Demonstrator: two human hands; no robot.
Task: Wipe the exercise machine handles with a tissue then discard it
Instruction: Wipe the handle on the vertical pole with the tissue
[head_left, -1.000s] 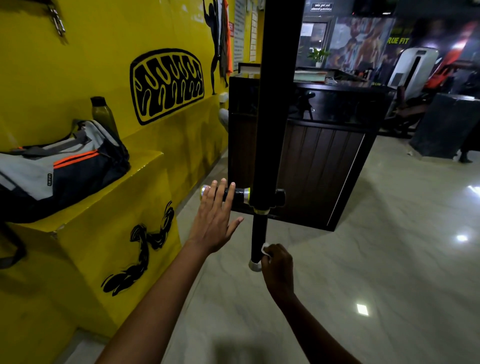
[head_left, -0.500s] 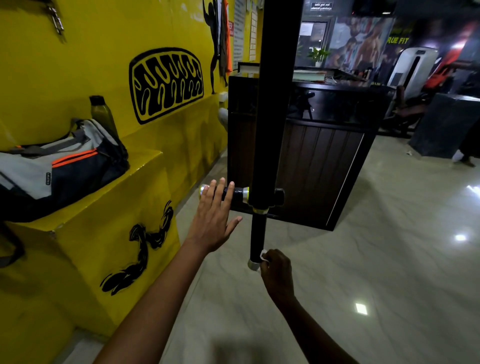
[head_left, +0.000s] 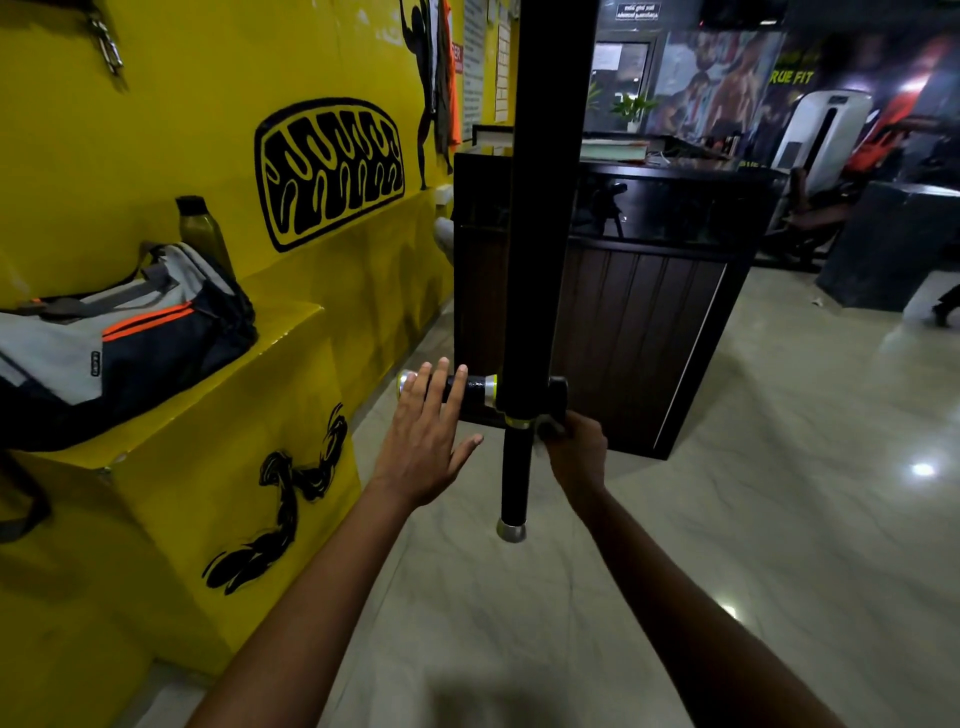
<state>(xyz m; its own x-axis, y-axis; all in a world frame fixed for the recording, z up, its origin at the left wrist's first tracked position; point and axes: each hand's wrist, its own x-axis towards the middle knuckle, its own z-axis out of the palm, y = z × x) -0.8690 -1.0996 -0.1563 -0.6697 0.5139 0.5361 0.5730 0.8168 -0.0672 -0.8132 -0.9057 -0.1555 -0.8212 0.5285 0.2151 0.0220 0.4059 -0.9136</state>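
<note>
I see left hand (head_left: 427, 435) flat, fingers straight against the short black horizontal handle (head_left: 470, 390); right hand (head_left: 577, 448) curled at the black vertical bar (head_left: 515, 470); can't tell what its grip holds.

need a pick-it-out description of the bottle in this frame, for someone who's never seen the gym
Start at the yellow wall on the left and drop to the yellow ledge jutting from it. A grey, black and orange sports bag lies on the ledge; the bottle stands upright behind it, against the wall. It is olive-green with a dark cap, the only upright thing on the ledge.
</note>
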